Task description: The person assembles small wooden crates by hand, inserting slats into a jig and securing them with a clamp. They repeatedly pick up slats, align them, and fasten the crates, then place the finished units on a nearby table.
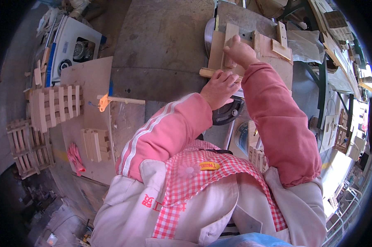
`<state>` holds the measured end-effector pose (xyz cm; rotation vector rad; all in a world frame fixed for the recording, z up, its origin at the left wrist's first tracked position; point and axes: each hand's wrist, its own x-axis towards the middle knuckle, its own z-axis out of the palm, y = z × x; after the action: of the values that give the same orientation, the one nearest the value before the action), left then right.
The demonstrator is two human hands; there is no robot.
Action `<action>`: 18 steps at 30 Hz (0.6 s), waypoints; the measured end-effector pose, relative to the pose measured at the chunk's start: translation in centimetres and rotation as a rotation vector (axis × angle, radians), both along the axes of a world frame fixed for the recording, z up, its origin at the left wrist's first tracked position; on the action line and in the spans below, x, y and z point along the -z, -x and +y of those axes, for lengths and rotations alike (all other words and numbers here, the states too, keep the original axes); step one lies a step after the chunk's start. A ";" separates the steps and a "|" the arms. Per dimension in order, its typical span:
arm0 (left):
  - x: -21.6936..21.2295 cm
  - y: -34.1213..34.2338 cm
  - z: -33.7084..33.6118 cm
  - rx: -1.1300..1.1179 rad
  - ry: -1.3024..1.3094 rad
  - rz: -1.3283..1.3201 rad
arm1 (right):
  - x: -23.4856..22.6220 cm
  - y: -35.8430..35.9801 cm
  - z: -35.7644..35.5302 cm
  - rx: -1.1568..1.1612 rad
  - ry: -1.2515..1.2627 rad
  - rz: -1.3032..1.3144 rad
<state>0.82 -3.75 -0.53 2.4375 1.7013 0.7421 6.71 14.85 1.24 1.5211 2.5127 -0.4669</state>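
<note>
My right hand (240, 51) is closed in a fist at a pale wooden block (231, 32) standing lengthwise on the saw table; part of the block is hidden under it. Just nearer to me, my left hand (219, 88) has its fingers curled over a wooden strip (206, 73) lying crosswise. A dark, rounded miter gauge (226, 114) with a knob sits below that hand. To the left of the block, a large round saw blade (209, 39) rises beside a flat brown board (216, 55).
Small wooden pieces (281, 49) lie right of my right hand. The wide metal tabletop (157, 49) stretches left. Stacked slatted wood (56, 105), an orange clamp-like tool (104, 102), pink gloves (75, 158) and a white machine (75, 45) are at the left.
</note>
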 end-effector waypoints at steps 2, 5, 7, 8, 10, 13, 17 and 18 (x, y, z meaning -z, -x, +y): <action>0.1 0.2 0.5 -0.001 0.001 -0.004 | -0.1 0.2 0.4 0.015 0.006 -0.005; 0.1 0.4 1.2 0.001 -0.008 -0.008 | -0.5 0.5 1.0 0.035 0.024 -0.011; 0.1 0.6 1.6 0.002 -0.011 -0.002 | -0.7 0.8 1.3 0.042 0.028 -0.009; 0.0 0.7 1.8 0.003 -0.009 0.004 | -0.7 0.9 1.5 0.047 0.026 -0.008; -0.1 0.8 2.2 0.000 -0.009 0.010 | -0.7 1.0 1.8 0.058 0.024 -0.013; -0.3 1.0 2.7 -0.013 -0.016 0.012 | -0.5 1.2 2.5 0.051 0.026 -0.010; -0.6 1.2 3.5 -0.021 0.002 0.012 | -0.5 1.6 3.5 0.063 0.052 -0.005; -0.7 1.2 3.7 -0.024 0.012 0.011 | -0.6 1.7 3.7 0.090 0.065 -0.016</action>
<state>-0.40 -0.04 0.16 2.4221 1.7371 0.7204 4.99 18.55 1.80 1.6120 2.3999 -0.5418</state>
